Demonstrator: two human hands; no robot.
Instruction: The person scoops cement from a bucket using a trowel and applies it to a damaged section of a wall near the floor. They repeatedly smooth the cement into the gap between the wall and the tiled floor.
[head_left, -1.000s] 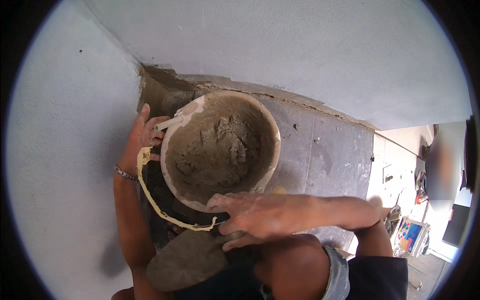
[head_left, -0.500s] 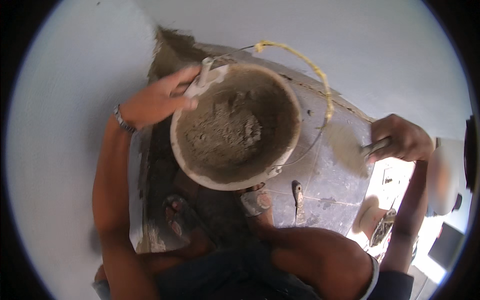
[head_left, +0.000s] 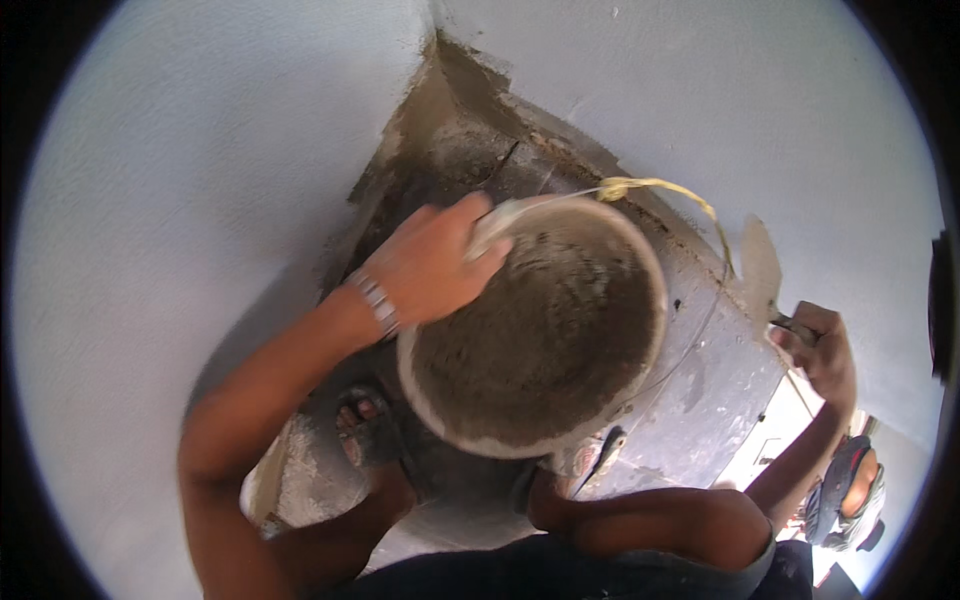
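Between my legs is a round, mortar-crusted bucket (head_left: 658,310) with grey wet mortar (head_left: 540,340) inside. My left hand (head_left: 435,260) is closed on the bucket's upper-left rim, at the lug where the wire handle attaches; its fingers are slightly blurred. The handle, partly wrapped in yellow cord (head_left: 660,184), arcs out past the far right of the rim. Off to the right, my right hand (head_left: 822,355) grips a trowel (head_left: 762,265) by its handle. The mortar-smeared blade points up, close to the right wall and apart from the bucket.
Two pale walls meet at a corner (head_left: 440,80) with fresh mortar along their base. Grey tiles (head_left: 700,370) cover the floor. A dark-handled hand tool (head_left: 605,450) lies by my right foot. Another person (head_left: 850,490) is in the bright area at the far right.
My view has shifted. The bucket sits closer to me and farther from the corner, with my left hand still on its rim. The trowel blade has swung from pointing left to pointing up.
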